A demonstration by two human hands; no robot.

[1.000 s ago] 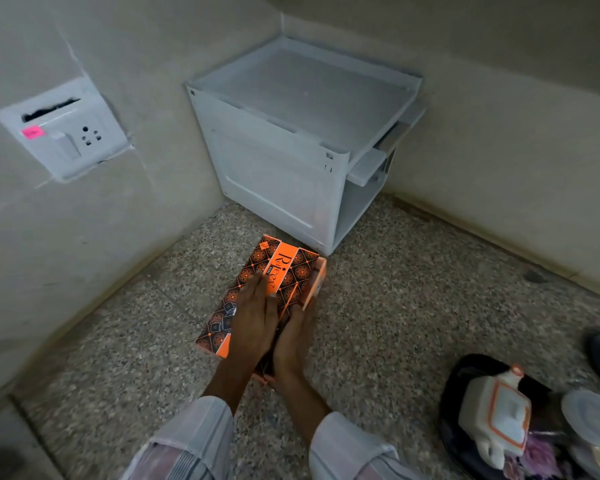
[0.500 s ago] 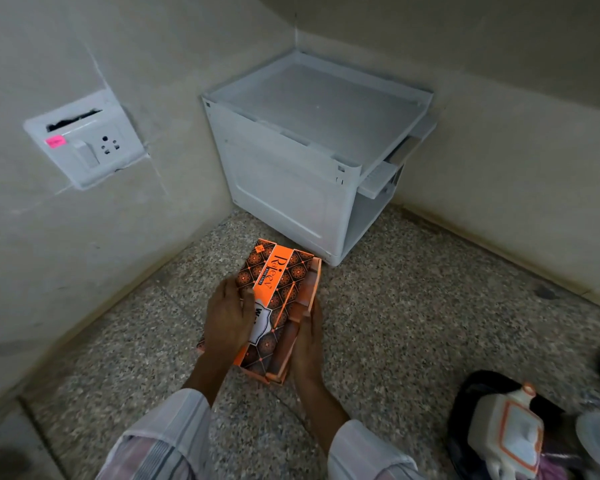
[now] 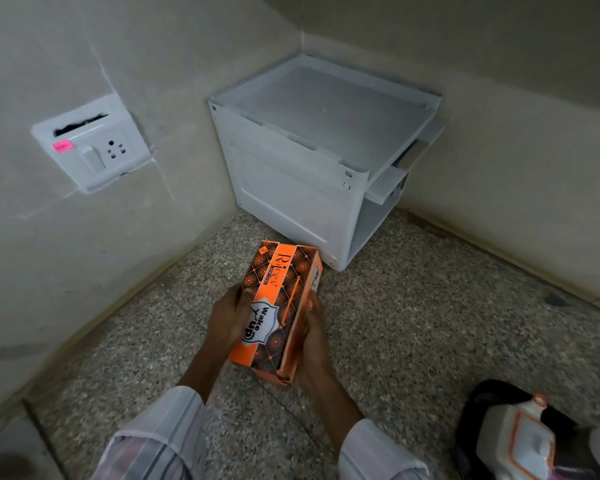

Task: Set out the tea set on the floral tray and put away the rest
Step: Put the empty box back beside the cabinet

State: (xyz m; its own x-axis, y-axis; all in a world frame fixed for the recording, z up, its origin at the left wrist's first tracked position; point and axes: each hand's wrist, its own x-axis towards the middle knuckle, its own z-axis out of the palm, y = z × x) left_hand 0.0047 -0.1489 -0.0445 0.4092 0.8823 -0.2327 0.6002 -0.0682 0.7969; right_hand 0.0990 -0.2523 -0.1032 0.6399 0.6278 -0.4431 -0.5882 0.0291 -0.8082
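An orange and black patterned cardboard box [image 3: 278, 306] is held lengthwise above the speckled floor, its far end pointing at a white cabinet. My left hand [image 3: 227, 320] grips its left side with the thumb on top. My right hand [image 3: 314, 336] grips its right side. At the bottom right a white teapot with orange trim [image 3: 523, 441] sits on a dark tray [image 3: 478, 403], partly cut off by the frame edge.
A white plastic storage cabinet [image 3: 312, 157] stands in the room corner, its open side facing right. A wall socket plate with a pink sticker [image 3: 90, 143] is on the left wall. Speckled stone floor [image 3: 430, 306] lies around the box.
The box has been lifted off the floor and turned upright between both hands. My left hand moved from resting on top to gripping the left side.
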